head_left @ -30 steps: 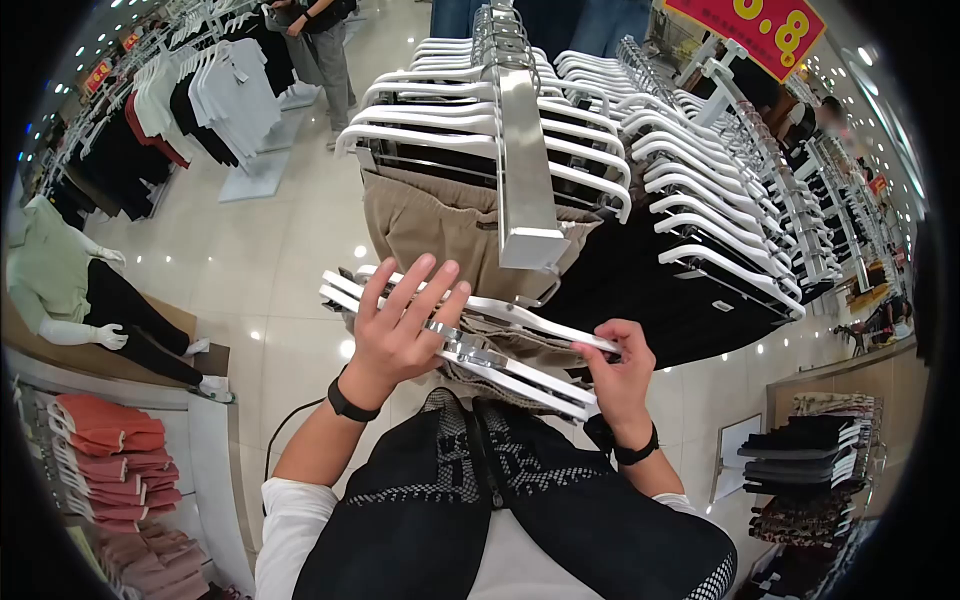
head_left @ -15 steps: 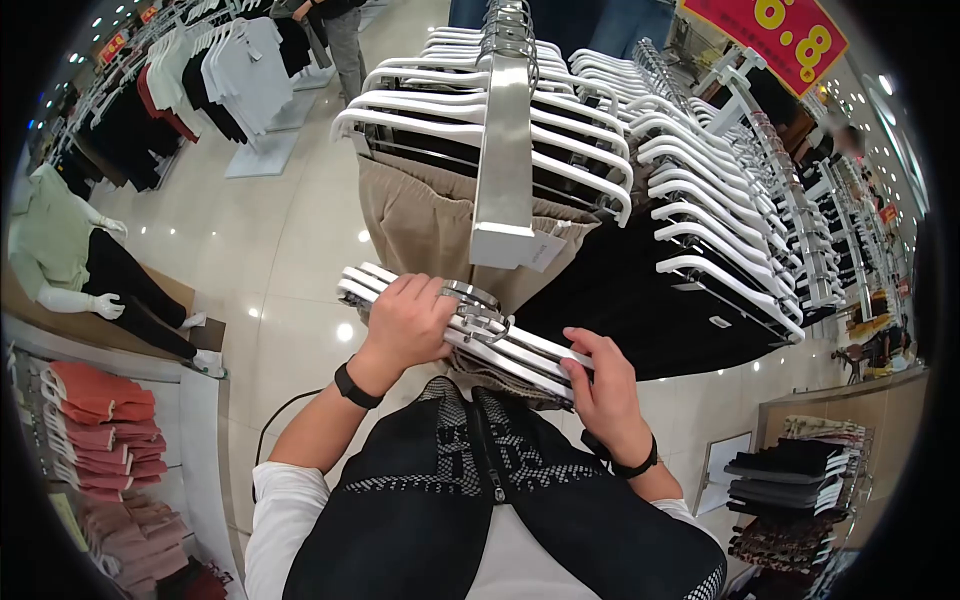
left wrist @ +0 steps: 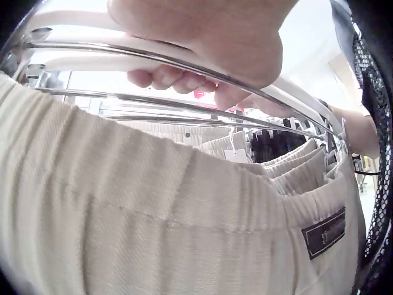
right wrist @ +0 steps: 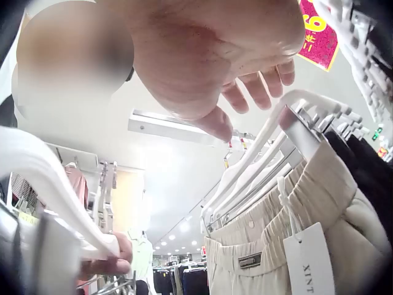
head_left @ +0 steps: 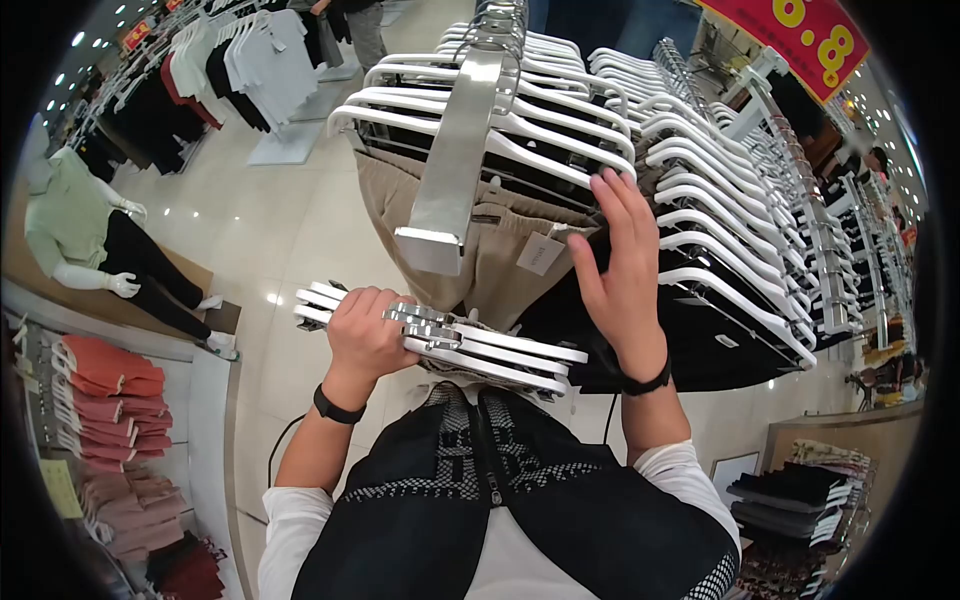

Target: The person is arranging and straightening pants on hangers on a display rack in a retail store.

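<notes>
My left hand (head_left: 370,330) grips a small bundle of white hangers (head_left: 510,358), their metal hooks gathered beside its fingers. Beige trousers (left wrist: 135,196) with a gathered waistband and a dark label hang from this bundle in the left wrist view. Raised with fingers extended, my right hand (head_left: 625,270) has its fingertips right at the end of a white hanger (head_left: 550,150) on the rack. Below that hanger are more beige trousers (head_left: 385,190) with a white tag (head_left: 540,254); the right wrist view shows the tag (right wrist: 310,264) close up.
A metal rack arm (head_left: 455,170) juts toward me between the hangers. To its right, black trousers (head_left: 700,345) hang on another row. A mannequin (head_left: 85,220) stands at left, above folded coral garments (head_left: 110,365). A red sign (head_left: 800,40) hangs at upper right.
My right hand has let go of the hanger bundle and risen to the rack. My left hand has closed round the bundle, which has swung left and become more level.
</notes>
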### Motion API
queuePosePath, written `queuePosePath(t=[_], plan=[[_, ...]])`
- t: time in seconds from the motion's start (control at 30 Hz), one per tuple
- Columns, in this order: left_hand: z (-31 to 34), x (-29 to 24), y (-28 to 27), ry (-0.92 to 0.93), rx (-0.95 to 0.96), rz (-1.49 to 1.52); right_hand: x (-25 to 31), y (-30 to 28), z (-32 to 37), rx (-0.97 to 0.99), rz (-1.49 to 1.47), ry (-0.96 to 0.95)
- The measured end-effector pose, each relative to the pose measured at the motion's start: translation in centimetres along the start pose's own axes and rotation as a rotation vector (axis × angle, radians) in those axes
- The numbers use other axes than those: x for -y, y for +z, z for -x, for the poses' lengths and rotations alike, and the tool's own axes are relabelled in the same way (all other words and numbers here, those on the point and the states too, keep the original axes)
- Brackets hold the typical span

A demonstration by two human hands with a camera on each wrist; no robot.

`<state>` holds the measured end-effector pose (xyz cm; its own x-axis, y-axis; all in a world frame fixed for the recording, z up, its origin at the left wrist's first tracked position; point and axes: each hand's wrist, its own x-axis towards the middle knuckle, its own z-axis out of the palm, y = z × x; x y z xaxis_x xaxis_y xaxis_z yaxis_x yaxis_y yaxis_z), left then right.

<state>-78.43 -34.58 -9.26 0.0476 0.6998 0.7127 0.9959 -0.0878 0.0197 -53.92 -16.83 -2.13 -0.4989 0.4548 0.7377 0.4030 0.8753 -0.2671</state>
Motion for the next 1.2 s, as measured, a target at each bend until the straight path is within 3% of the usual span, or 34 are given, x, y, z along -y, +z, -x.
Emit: queuePosePath(t=[0.17,0.3,0.5,0.7,0.77,0.93,1.2], plan=[[0.8,0.3,-1.6,-0.056,-0.024,-0.079,-0.7,1.8,-2.2,-0.005,0.223,0.0],[1.9,1.9,-1.6,-0.052,-0.028,-0.086,-0.1,2.2,-3.2,0.002,0.151,0.112],[1.8,5.4,-1.2,0.019,-0.017,-0.014,1.0,2.2,-2.9,-0.222,0.064,0.14],[1.1,9.5,-0.7,0.1,-0.02,0.089,2.2,0.9,2.1,-0.345,0.028,0.277],[1.1,10.7,-0.1,0.13,-0.01,0.139,3.4,0.2,4.0,-0.353,0.197,0.226],[0.7,13.0,0.9,0.212,0.019,0.261,6.6,1.0,8.4,-0.416,0.259,0.33],[0.2,15.1,3.0,0.351,0.046,0.419,11.3,3.3,14.0,-0.348,0.417,0.378]])
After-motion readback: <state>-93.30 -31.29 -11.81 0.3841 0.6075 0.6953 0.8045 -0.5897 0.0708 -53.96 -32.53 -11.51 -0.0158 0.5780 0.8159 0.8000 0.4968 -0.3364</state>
